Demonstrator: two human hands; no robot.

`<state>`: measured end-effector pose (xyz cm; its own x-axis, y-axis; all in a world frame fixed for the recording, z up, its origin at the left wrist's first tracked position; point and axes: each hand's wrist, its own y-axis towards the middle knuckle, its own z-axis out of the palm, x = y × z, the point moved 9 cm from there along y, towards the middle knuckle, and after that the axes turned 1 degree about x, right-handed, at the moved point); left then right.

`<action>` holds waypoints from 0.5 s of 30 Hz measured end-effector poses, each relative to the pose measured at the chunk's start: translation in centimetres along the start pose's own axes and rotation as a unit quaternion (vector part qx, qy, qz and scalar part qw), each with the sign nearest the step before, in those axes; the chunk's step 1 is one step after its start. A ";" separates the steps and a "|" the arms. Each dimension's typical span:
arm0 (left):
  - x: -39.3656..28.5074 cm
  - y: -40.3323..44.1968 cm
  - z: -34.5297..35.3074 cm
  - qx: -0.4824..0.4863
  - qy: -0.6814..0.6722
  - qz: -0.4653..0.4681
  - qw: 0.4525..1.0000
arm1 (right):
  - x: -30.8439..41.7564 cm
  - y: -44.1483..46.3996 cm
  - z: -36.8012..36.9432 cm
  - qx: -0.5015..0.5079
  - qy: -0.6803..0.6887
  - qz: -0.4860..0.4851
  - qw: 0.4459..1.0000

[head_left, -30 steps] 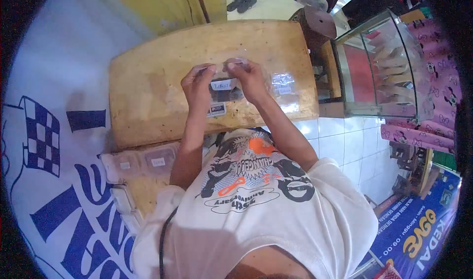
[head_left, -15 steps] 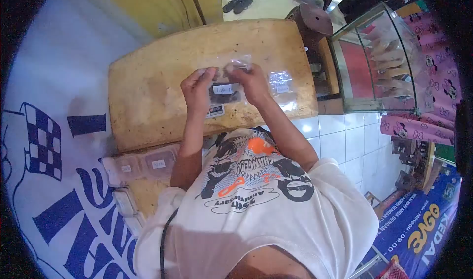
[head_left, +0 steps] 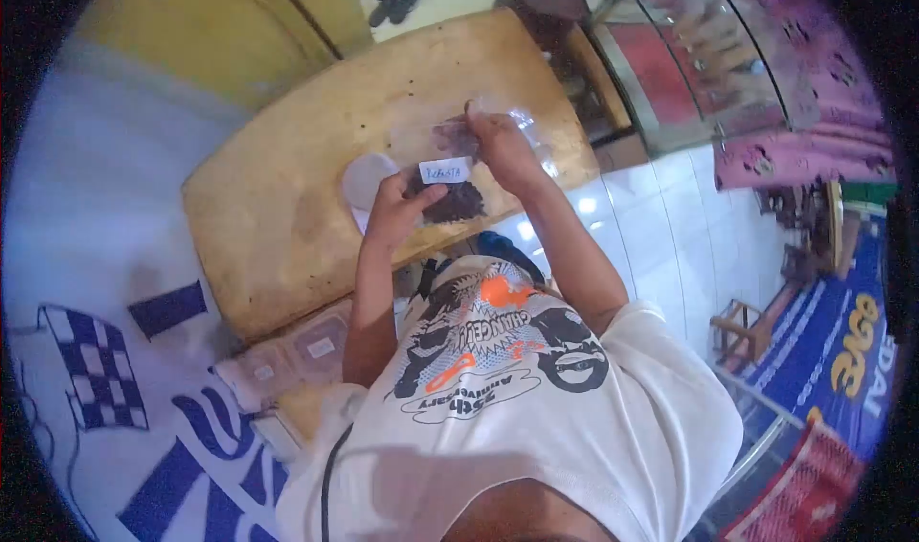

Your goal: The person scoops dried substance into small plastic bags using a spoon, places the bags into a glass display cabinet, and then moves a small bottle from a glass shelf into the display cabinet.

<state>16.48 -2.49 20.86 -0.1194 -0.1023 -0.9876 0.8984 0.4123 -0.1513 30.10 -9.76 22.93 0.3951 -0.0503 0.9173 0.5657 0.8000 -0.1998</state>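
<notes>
Robusta-labelled pouch (head_left: 459, 195), between my grips: left hand (head_left: 393, 209) pinches its side, right hand (head_left: 501, 147) its clear upper end; dark contents (head_left: 456, 207) and label (head_left: 446, 170) are in place, closure I cannot tell.

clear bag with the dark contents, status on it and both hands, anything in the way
Left hand grips clear bag; right hand at its far end, grip unclear. White label uncovered, dark contents showing. Pale round item beside left hand.
</notes>
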 end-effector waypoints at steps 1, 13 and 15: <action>1.0 0.3 0.7 0.014 0.002 -0.009 1.000 | 0.3 -0.7 -0.8 -0.001 -0.037 -0.024 0.999; 6.3 3.2 3.6 0.164 -0.049 -0.084 0.982 | -8.6 -10.6 -6.5 -0.267 -0.003 0.020 0.964; 7.5 3.9 3.9 0.194 -0.047 -0.086 0.976 | -11.2 -11.7 -6.3 -0.298 -0.048 0.026 0.953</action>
<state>20.69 -5.18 13.07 -0.2587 -0.2305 -0.9381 0.9634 0.0093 -0.2679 23.64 -22.36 12.83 0.3813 0.0577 0.9227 0.8697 0.3161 -0.3791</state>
